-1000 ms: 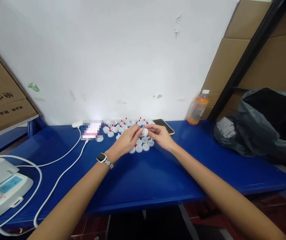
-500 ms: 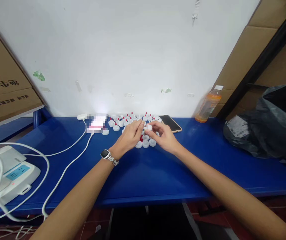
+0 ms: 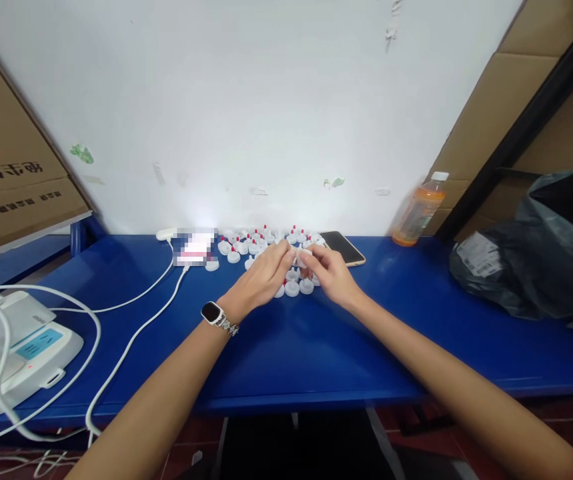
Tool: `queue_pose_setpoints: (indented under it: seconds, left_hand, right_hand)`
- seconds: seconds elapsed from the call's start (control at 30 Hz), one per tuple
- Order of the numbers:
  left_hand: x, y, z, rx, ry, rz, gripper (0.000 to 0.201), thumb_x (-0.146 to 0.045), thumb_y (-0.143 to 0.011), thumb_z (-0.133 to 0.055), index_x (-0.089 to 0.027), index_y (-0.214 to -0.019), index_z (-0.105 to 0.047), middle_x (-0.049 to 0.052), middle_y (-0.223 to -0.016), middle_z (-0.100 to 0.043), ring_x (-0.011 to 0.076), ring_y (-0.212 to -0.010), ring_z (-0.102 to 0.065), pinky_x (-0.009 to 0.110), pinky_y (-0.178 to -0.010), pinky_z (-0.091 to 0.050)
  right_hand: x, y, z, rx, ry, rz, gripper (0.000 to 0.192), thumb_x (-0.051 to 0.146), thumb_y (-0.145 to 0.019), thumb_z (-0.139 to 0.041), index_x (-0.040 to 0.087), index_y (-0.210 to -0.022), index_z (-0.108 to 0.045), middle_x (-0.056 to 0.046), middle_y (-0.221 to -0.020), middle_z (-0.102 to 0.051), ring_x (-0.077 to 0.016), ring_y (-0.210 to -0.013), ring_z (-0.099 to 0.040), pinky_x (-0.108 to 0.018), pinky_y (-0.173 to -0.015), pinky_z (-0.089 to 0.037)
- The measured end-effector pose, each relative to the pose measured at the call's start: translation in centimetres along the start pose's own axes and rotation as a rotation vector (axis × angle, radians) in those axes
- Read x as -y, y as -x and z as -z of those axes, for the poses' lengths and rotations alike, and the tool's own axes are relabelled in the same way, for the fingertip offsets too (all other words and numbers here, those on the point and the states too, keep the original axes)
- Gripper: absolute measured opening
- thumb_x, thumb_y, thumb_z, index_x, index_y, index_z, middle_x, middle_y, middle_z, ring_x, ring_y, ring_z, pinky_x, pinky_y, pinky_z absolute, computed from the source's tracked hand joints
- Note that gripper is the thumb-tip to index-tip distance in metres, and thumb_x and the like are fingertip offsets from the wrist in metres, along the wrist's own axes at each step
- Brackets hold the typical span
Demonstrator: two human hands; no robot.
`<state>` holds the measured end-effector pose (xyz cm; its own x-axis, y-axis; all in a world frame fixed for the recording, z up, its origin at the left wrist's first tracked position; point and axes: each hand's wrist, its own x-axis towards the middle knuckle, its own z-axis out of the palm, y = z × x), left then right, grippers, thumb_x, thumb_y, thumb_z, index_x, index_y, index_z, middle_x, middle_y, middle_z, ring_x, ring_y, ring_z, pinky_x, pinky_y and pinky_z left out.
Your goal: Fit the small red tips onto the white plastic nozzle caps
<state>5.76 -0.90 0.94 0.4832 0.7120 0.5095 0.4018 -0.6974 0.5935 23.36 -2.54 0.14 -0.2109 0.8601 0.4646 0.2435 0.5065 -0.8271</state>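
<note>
My left hand (image 3: 265, 275) and my right hand (image 3: 330, 271) meet fingertip to fingertip over a cluster of small white caps (image 3: 293, 288), some with red tips (image 3: 246, 244), on the blue table (image 3: 286, 347). Between the fingers of both hands sits one small white cap (image 3: 302, 257), mostly hidden by them. A watch (image 3: 212, 312) is on my left wrist. More caps lie behind the hands toward the wall.
A phone (image 3: 346, 247) lies just right of the caps. An orange drink bottle (image 3: 419, 210) stands at the back right, a dark plastic bag (image 3: 531, 260) farther right. White cables (image 3: 131, 333) run left to a white device (image 3: 11, 347). Cardboard boxes (image 3: 6, 167) flank the table.
The view has shifted up and left, so everything sits a little to the right. My hands have stayed together on the cap, drawing slightly closer over the cluster.
</note>
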Motion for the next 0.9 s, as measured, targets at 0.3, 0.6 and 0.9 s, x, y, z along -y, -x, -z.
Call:
queue_pose_setpoints:
  seconds: [0.3, 0.6, 0.9]
  left_hand:
    - [-0.4, 0.3, 0.6, 0.092, -0.109, -0.114, 0.036, -0.041, -0.105, -0.024, -0.021, -0.082, -0.042, 0.004, -0.084, -0.052, 0.0181, -0.080, -0.049, 0.034, -0.080, -0.043]
    - [2.1, -0.3, 1.1, -0.172, 0.116, 0.143, 0.047, -0.052, -0.103, -0.025, -0.020, -0.072, -0.041, -0.001, -0.067, -0.045, 0.0150, -0.065, -0.044, 0.030, -0.065, -0.038]
    - [4.2, 0.3, 1.8, 0.147, -0.384, -0.030, 0.033, -0.038, -0.100, -0.042, -0.021, -0.099, -0.070, 0.008, -0.098, -0.059, 0.0251, -0.097, -0.053, 0.043, -0.091, -0.044]
  right_hand:
    - [-0.2, 0.0, -0.4, 0.280, -0.436, -0.333, 0.056, 0.068, -0.089, -0.046, 0.019, -0.065, -0.057, -0.002, -0.053, -0.055, -0.0127, -0.047, -0.045, -0.029, -0.051, -0.039]
    - [-0.8, -0.1, 1.4, -0.156, 0.006, 0.090, 0.031, 0.048, -0.083, -0.071, 0.022, -0.097, -0.060, -0.004, -0.090, -0.066, -0.0173, -0.076, -0.060, -0.031, -0.070, -0.048]
    - [-2.7, -0.5, 1.6, -0.064, 0.009, 0.013, 0.035, 0.042, -0.087, -0.066, 0.024, -0.115, -0.054, 0.001, -0.081, -0.067, -0.0167, -0.070, -0.063, -0.030, -0.067, -0.048]
